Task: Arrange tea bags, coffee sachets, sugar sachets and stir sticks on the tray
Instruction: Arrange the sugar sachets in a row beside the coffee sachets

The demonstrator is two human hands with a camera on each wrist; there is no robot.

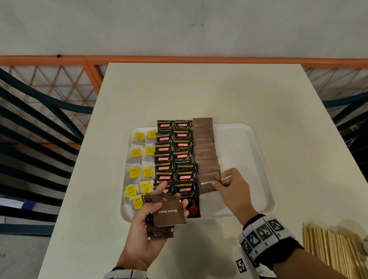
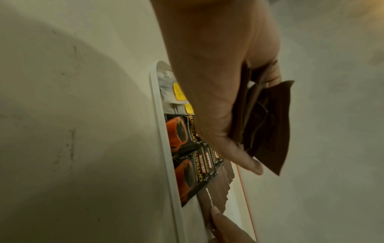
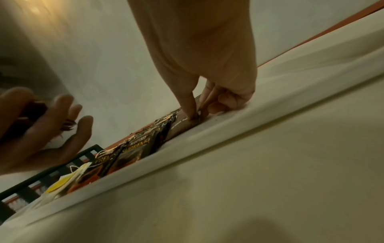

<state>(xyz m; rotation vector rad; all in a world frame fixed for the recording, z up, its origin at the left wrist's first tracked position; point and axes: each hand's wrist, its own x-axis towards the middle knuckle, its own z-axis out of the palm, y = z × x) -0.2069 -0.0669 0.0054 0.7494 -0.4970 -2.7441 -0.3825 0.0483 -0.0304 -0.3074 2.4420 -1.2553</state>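
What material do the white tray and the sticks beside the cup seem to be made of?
The tray looks like moulded plastic with a smooth matte white finish: its rim is rounded and seamless. The stir sticks look like bare, unpainted wood or bamboo: pale tan, flat, thin strips. Which of the two I cannot tell.

— What lies on the white tray [image 1: 235,133]?
— Yellow-tagged tea bags [image 1: 138,165] at left, black coffee sachets [image 1: 176,156] in the middle, an overlapping brown sugar sachet column [image 1: 205,155] beside them.
— And the stir sticks [image 1: 333,253]?
— Piled on the table, off the tray.

Head view looks down; both wrist views skim low, sharing the tray [image 1: 235,133].
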